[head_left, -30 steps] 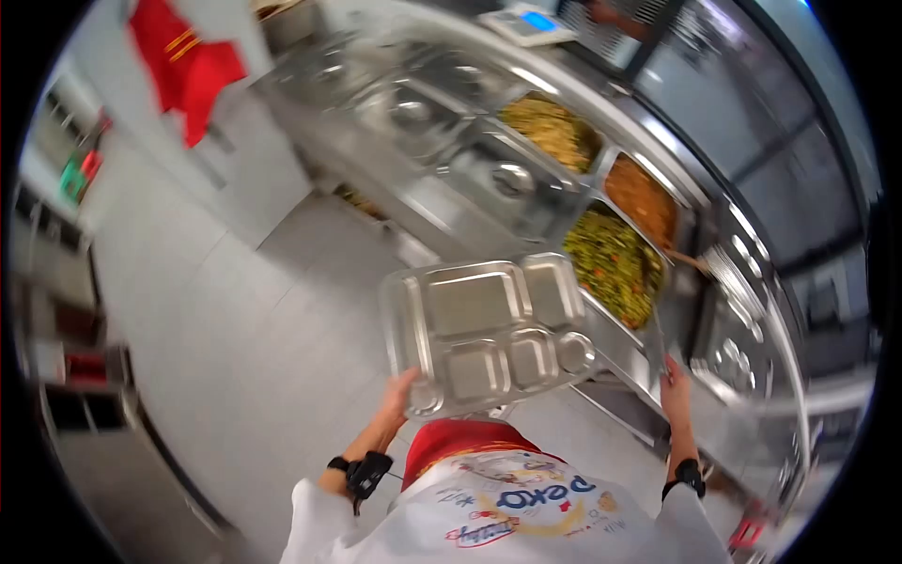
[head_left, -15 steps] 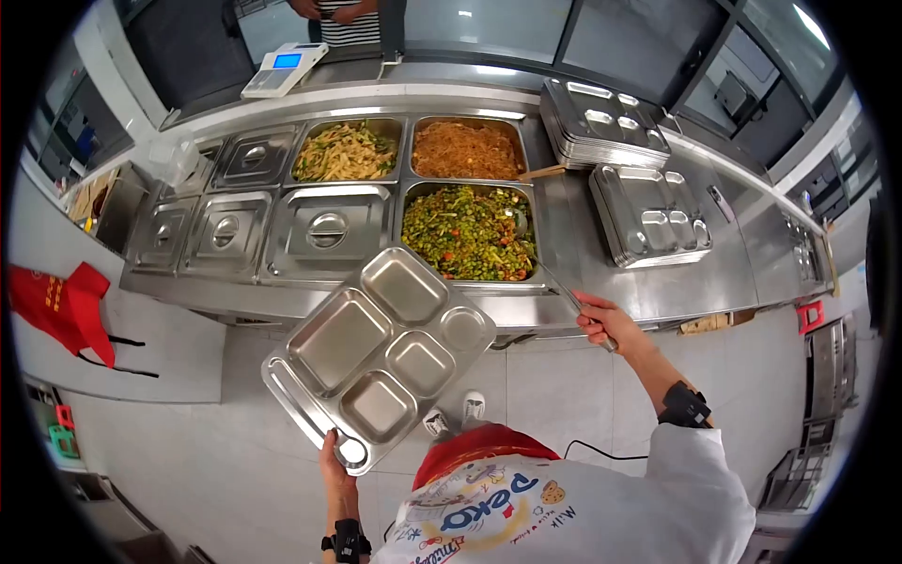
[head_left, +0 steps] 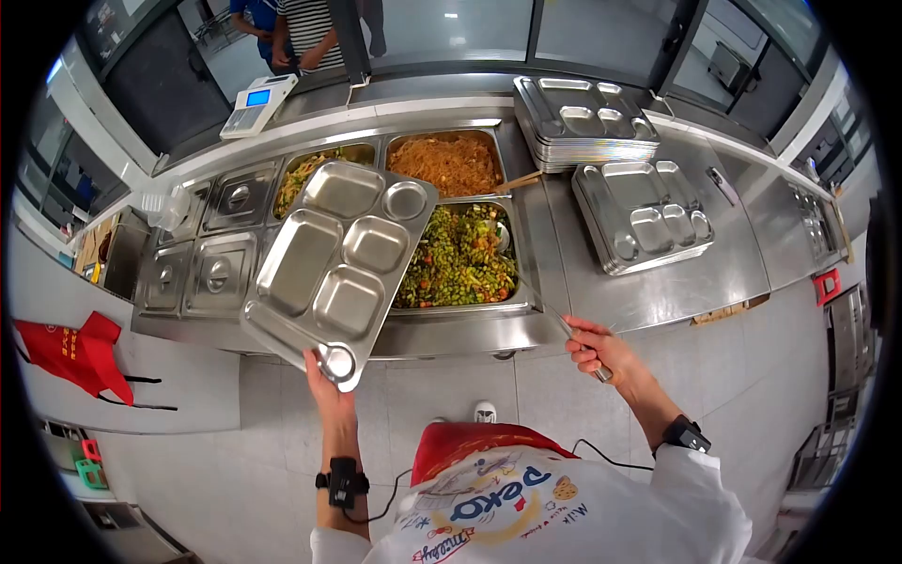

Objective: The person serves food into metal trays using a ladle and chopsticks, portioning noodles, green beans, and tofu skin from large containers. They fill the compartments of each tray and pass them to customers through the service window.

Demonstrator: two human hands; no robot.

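My left hand (head_left: 331, 393) grips the near corner of an empty stainless-steel compartment tray (head_left: 336, 258), thumb on top. The tray is tilted and hangs over the counter, hiding a lidded pan and part of the food pans. My right hand (head_left: 601, 352) is closed around the handle of a long metal serving spoon (head_left: 560, 321). The spoon's head lies in the right side of a pan of chopped green vegetables (head_left: 460, 263) with red and yellow bits. Behind that pan is one of brown noodles (head_left: 446, 158), with a wooden handle (head_left: 520, 181) sticking out.
Stacked compartment trays (head_left: 587, 132) stand at the back right, with a second stack (head_left: 648, 216) nearer. Lidded pans (head_left: 221, 273) fill the counter's left. A scale-like device with a screen (head_left: 258, 105) sits on the ledge. Two people (head_left: 305, 38) stand behind the window.
My left hand has raised the tray forward and left, over the pans. My right hand stays on the spoon, slightly lower in view. A second person now shows behind the window.
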